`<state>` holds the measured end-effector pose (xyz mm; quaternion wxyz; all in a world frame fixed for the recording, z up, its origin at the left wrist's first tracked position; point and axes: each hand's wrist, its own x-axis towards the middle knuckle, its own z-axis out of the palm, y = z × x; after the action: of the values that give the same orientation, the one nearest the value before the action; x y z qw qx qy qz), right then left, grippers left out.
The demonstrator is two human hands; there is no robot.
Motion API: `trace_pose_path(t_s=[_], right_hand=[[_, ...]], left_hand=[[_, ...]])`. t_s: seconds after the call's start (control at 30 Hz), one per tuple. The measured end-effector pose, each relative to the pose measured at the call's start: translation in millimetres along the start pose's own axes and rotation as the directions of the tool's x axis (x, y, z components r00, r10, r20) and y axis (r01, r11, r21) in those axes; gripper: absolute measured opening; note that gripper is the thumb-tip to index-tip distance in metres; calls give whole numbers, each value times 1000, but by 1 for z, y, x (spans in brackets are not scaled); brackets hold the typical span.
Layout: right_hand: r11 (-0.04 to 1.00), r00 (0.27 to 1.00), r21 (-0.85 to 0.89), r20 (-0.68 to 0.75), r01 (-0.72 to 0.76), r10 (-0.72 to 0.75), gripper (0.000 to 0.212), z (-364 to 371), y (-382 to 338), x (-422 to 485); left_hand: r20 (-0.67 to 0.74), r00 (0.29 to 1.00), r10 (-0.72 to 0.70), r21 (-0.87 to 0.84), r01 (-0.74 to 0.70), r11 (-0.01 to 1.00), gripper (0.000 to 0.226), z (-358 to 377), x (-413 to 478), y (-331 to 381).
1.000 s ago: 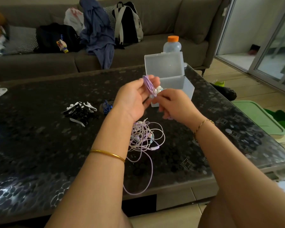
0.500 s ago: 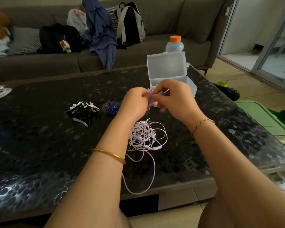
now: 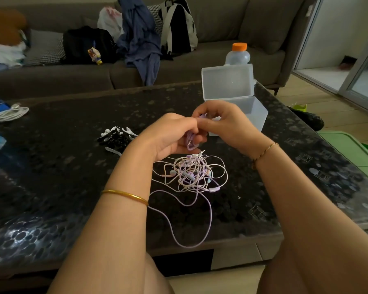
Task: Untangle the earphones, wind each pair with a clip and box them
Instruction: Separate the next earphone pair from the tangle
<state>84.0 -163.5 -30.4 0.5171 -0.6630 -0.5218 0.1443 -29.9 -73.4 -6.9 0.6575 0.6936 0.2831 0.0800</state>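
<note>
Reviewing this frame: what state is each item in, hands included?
Purple earphone coil: wound, held between both hands.
Left hand: grips the coil.
Right hand: pinches the coil's top.
Earphone tangle: knotted, lying on the table.
Clear box: upright, lid open.
Clips: loose pile, untouched.
Bottle: upright, orange cap on.
White cable: coiled, at the table's far left.

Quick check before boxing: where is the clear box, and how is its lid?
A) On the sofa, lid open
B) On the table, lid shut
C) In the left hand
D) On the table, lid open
D: the box stands on the table with its lid raised, beyond the left hand and right hand, which both grip the purple coil.
</note>
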Motion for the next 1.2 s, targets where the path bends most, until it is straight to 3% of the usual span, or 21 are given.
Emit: trace_pose_path(t_s=[0.1, 0.17, 0.63, 1.0, 1.2], right_hand=[[941, 970, 300, 223, -158, 92, 13, -1, -3, 0], [918, 951, 337, 287, -208, 110, 14, 2, -4, 1], [947, 952, 221, 251, -232, 175, 13, 49, -5, 24], [948, 974, 247, 155, -201, 166, 16, 56, -2, 27], [938, 970, 269, 169, -217, 176, 16, 63, 3, 22]], left_hand=[[28, 999, -46, -35, 47, 998, 20, -10, -6, 0], [23, 996, -81, -58, 82, 995, 20, -17, -8, -2], [-287, 940, -185, -96, 164, 982, 38, -38, -6, -15], [-421, 889, -177, -69, 164, 984, 29, -35, 3, -13], [-389, 898, -207, -96, 184, 978, 23, -38, 7, -23]])
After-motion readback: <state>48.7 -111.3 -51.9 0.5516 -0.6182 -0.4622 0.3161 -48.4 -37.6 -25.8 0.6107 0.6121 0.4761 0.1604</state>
